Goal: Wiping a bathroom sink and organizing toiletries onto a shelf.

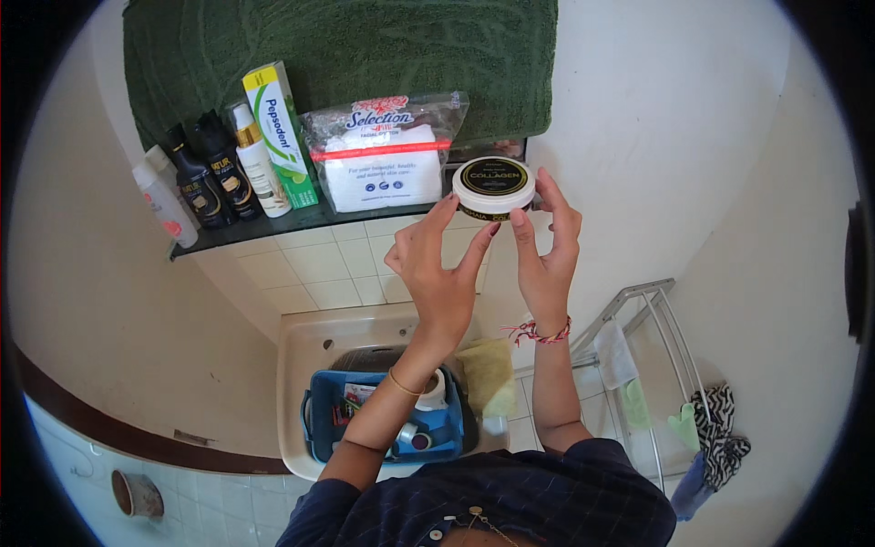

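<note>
Both hands hold a round white cosmetic jar (493, 179) with a black lid label at the right end of a dark shelf (328, 222). My left hand (444, 253) has its fingertips at the jar's left and front. My right hand (550, 232) grips its right side between thumb and fingers. Whether the jar rests on the shelf, I cannot tell. Left of it stand a plastic bag of facial cotton (383, 167), a Pepsodent toothpaste box (280, 137), a white bottle with a gold collar (260, 164), two black bottles (229, 171) and pale bottles (164, 202).
A dark green towel (342, 55) hangs behind the shelf. Below is a beige basin (297, 342) with a blue plastic basket (321, 437) holding a white roll (432, 393) and small items. A yellow cloth (489, 376) lies beside it. A metal drying rack (673, 342) with cloths stands at right.
</note>
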The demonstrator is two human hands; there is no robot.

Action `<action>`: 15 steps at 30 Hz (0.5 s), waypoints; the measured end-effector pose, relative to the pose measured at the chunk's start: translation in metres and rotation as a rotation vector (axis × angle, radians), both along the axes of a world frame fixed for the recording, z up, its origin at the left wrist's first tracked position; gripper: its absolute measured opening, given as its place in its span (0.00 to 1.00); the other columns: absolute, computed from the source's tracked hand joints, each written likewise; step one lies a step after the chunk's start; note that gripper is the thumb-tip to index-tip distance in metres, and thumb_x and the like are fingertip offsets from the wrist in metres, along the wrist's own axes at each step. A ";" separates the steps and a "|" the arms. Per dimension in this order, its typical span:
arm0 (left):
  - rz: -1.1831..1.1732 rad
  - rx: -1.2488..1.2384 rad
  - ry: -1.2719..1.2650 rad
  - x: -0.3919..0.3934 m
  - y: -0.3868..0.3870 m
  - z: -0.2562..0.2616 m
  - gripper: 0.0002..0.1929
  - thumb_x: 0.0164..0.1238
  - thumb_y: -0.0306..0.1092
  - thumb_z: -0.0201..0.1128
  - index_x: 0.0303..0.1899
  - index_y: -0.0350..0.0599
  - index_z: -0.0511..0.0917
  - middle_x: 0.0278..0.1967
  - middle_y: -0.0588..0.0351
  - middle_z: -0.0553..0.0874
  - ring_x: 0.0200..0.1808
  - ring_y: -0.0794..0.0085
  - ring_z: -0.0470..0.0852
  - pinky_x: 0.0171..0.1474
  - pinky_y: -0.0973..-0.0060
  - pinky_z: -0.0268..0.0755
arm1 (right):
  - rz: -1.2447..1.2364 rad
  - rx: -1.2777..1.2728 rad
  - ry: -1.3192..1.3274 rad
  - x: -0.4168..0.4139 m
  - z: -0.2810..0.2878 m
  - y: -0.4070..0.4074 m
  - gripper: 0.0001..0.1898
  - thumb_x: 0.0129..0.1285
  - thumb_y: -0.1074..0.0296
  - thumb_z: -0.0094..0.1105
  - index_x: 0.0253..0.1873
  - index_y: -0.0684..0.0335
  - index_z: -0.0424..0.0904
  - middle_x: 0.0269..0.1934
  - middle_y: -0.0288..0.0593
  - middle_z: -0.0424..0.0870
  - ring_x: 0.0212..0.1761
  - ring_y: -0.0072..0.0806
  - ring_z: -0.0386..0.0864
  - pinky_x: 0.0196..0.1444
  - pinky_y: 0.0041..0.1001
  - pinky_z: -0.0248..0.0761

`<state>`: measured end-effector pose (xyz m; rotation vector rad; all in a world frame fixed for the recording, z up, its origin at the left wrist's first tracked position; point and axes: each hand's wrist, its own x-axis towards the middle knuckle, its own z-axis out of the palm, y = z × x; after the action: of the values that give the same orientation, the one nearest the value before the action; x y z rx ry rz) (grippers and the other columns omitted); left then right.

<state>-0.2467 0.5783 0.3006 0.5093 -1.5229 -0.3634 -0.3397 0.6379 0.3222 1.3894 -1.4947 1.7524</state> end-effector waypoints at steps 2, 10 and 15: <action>0.040 -0.026 -0.010 -0.003 -0.004 -0.002 0.24 0.50 0.37 0.71 0.51 0.46 0.76 0.47 0.62 0.81 0.42 0.73 0.71 0.48 0.73 0.51 | -0.134 0.086 0.000 0.003 0.002 0.001 0.23 0.60 0.63 0.60 0.59 0.65 0.70 0.52 0.45 0.75 0.54 0.33 0.66 0.56 0.31 0.56; 0.141 -0.049 -0.031 -0.012 -0.006 -0.001 0.20 0.52 0.36 0.71 0.49 0.50 0.79 0.45 0.62 0.81 0.42 0.70 0.70 0.48 0.71 0.53 | -0.260 0.082 0.132 -0.008 -0.003 -0.009 0.21 0.60 0.63 0.60 0.57 0.62 0.74 0.51 0.42 0.77 0.53 0.36 0.61 0.58 0.33 0.52; 0.182 -0.081 0.025 -0.017 -0.008 -0.002 0.20 0.51 0.37 0.70 0.49 0.52 0.79 0.41 0.65 0.78 0.40 0.72 0.68 0.44 0.71 0.50 | -0.277 0.063 0.112 -0.006 -0.003 -0.012 0.20 0.60 0.63 0.60 0.57 0.60 0.75 0.51 0.43 0.74 0.55 0.39 0.58 0.59 0.34 0.52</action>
<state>-0.2632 0.5699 0.2987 0.5723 -1.4486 -0.1661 -0.3458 0.6258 0.3191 1.2210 -1.6066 1.4471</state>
